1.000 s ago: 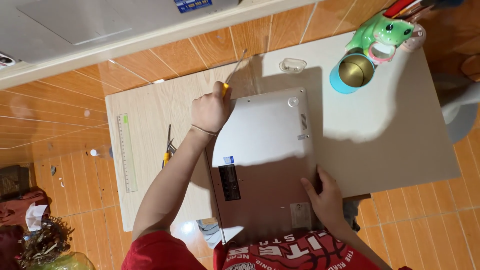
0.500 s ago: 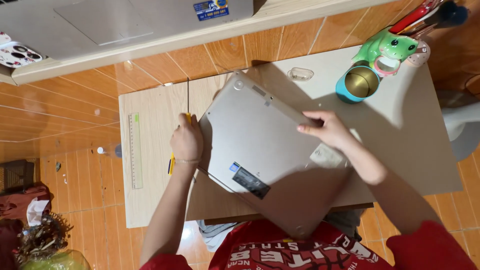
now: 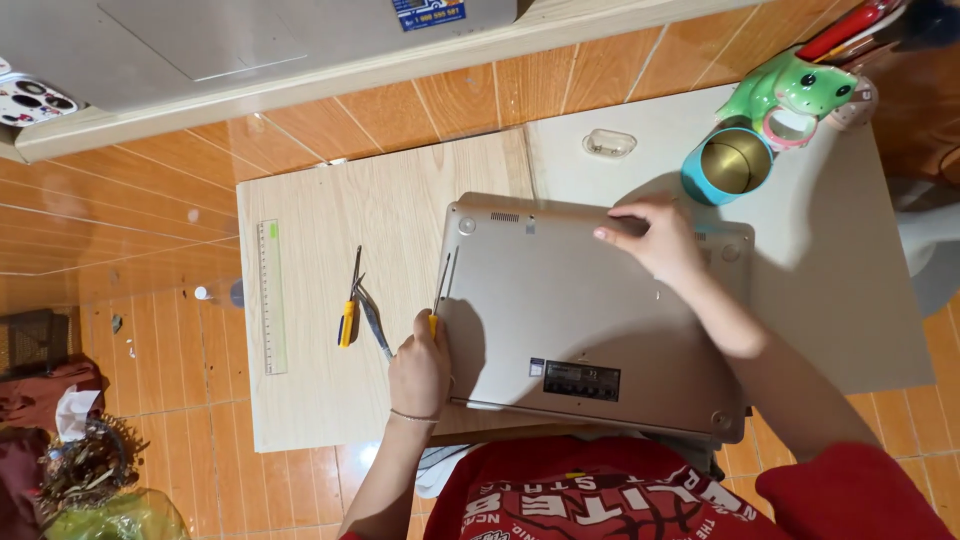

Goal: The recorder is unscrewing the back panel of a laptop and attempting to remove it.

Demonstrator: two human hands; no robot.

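Silver and bottom-up, the laptop [image 3: 590, 320] lies flat across the two tabletops. I see my left hand [image 3: 420, 372] at its left edge, clenched around a yellow-handled screwdriver [image 3: 438, 296] — shaft lying along that edge. My right hand [image 3: 655, 238] rests spread on the far edge, grasping nothing. Another screwdriver [image 3: 349, 305] and tweezers [image 3: 374, 320] lie just left.

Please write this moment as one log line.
left hand: holds screwdriver at laptop edge | right hand: flat on laptop | laptop: upside down on table
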